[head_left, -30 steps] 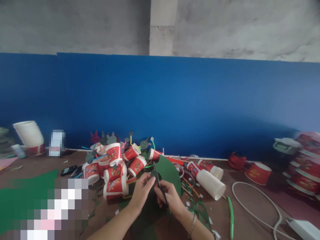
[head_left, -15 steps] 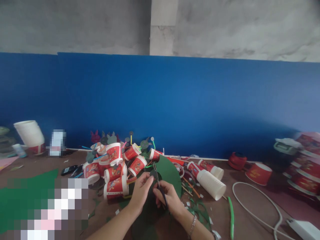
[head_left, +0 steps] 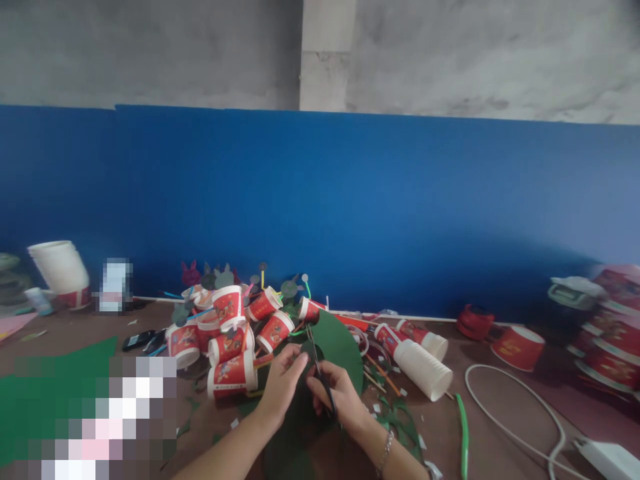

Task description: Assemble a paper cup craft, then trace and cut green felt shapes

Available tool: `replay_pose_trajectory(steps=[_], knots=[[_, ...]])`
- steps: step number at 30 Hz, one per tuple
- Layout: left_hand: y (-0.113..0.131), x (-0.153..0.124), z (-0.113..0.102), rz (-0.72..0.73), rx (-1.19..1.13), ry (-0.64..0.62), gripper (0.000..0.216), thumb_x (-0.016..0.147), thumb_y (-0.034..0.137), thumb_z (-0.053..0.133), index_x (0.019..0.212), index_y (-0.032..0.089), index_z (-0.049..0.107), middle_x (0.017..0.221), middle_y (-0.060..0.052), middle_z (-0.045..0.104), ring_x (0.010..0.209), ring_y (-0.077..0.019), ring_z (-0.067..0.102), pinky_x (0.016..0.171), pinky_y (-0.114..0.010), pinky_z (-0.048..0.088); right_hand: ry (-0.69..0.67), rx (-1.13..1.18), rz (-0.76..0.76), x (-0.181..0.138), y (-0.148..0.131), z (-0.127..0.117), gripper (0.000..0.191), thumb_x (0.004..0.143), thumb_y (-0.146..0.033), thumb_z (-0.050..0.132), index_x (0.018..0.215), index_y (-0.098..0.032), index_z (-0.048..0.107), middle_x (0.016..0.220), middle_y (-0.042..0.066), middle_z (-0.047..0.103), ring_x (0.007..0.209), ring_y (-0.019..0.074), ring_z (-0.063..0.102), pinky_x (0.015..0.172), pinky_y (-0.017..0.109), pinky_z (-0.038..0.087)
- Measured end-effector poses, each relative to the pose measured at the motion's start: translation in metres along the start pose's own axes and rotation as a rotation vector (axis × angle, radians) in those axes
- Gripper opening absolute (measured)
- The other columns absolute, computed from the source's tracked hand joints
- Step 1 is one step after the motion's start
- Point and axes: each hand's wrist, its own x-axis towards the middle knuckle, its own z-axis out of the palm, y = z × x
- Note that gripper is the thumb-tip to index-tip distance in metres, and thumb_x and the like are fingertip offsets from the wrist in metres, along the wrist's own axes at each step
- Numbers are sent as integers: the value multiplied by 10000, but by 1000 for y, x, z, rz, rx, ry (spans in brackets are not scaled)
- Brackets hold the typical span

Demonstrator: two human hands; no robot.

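Note:
My left hand point(head_left: 283, 380) pinches a small dark green paper piece point(head_left: 311, 349) between thumb and fingers. Closed around the handles of black scissors point(head_left: 324, 383) is my right hand point(head_left: 341, 395); the blades point up and away, right at the paper piece. Whether the blades are cutting into it I cannot make out. Beneath both hands lies a large rounded green sheet point(head_left: 343, 347). To the left, red and white paper cups point(head_left: 233, 375) are heaped on their sides, several with straws and dark paper shapes attached.
Nested paper cups point(head_left: 423, 367) lie to the right, near green paper scraps point(head_left: 400, 420) and a green tube point(head_left: 462, 433). A white cable point(head_left: 530, 380) loops by a red tub point(head_left: 519, 348). At left are a green sheet point(head_left: 75, 367) and a white cup stack point(head_left: 59, 270). A blue panel point(head_left: 320, 200) stands behind.
The scissors and my right fingers have shifted very slightly, with the handles a little farther right. My left hand keeps the paper piece in nearly the same place.

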Motion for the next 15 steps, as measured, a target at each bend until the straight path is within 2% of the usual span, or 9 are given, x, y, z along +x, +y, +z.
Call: replay_pose_trajectory(steps=[10,15], knots=[[1,2,-2,10,27,16,230,765,394,560,688,177,573,710,-3,565,744,-179,512,710,-263,391,13,-28,-17,1,2,0,387,647,-516,680,700,-170,514,409,-79,451,343,69,397,349,183,345],[-1,3,-1,21,29,70,242,753,405,576,673,177,573,683,7,553,717,-169,500,680,-257,383,18,-48,-11,0,-1,0,380,656,-514,668,684,-168,514,395,-82,436,330,67,386,337,178,328]])
